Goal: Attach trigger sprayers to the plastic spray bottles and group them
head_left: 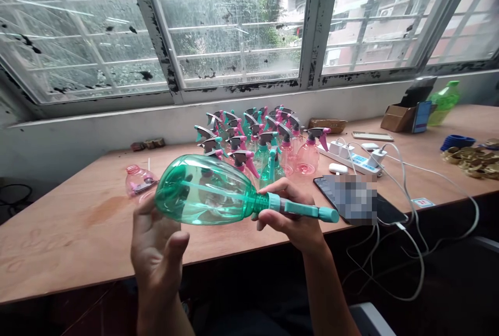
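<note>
A clear green spray bottle [202, 190] lies sideways in front of me, its teal pump stem [307, 210] pointing right and a thin tube visible inside. My left hand [156, 245] cups the bottle's base from below, fingers curled round it. My right hand [290, 219] pinches the neck and teal collar where the stem enters. Behind the bottle, a cluster of several finished green and pink spray bottles [257, 138] stands on the wooden table [70, 227].
A pink bottle without a head [138, 180] lies at the left. A phone [353, 201], power strip [351, 159] with white cables, cardboard box [397, 117], green bottle [444, 101] and gold-coloured parts [471, 162] sit to the right. Windows run along the back.
</note>
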A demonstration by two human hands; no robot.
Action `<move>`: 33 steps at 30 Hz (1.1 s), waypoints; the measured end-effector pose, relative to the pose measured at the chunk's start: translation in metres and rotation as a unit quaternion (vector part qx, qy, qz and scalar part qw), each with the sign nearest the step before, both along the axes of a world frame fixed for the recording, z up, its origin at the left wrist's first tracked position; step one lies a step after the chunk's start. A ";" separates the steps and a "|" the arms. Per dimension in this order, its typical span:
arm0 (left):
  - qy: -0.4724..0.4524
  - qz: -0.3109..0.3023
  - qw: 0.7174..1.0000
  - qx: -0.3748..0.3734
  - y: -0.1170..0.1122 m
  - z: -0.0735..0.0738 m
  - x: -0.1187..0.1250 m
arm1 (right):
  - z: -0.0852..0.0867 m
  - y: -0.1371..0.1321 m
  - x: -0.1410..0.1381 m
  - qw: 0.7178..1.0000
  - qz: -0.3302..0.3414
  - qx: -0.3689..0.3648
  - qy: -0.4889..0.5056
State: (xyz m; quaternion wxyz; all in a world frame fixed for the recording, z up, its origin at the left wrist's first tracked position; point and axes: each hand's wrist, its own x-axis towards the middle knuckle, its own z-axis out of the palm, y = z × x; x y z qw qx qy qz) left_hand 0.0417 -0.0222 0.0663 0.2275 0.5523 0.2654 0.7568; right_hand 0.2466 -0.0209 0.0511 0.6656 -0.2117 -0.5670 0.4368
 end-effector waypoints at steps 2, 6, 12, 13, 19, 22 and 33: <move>-0.007 -0.014 1.000 0.004 0.000 0.001 0.001 | 0.000 0.000 0.000 1.000 0.008 -0.006 -0.003; -0.041 0.016 0.999 -0.015 0.003 -0.001 -0.002 | -0.002 0.000 0.001 0.999 0.038 -0.020 -0.021; -0.003 0.017 0.999 -0.035 0.006 -0.004 -0.012 | -0.003 0.001 0.000 0.999 0.029 -0.031 -0.021; 0.012 0.019 0.999 -0.048 0.005 -0.005 -0.013 | -0.003 0.002 0.000 0.999 0.025 -0.029 -0.016; 0.030 0.024 0.996 -0.075 0.003 -0.008 -0.014 | -0.002 0.001 0.000 0.999 0.025 -0.029 -0.021; 0.002 0.029 0.998 -0.060 0.006 -0.008 -0.011 | -0.001 0.000 -0.002 0.998 0.031 -0.039 -0.035; 0.092 -0.018 0.991 -0.094 -0.004 -0.007 -0.023 | 0.000 0.001 0.005 0.999 0.022 -0.031 -0.009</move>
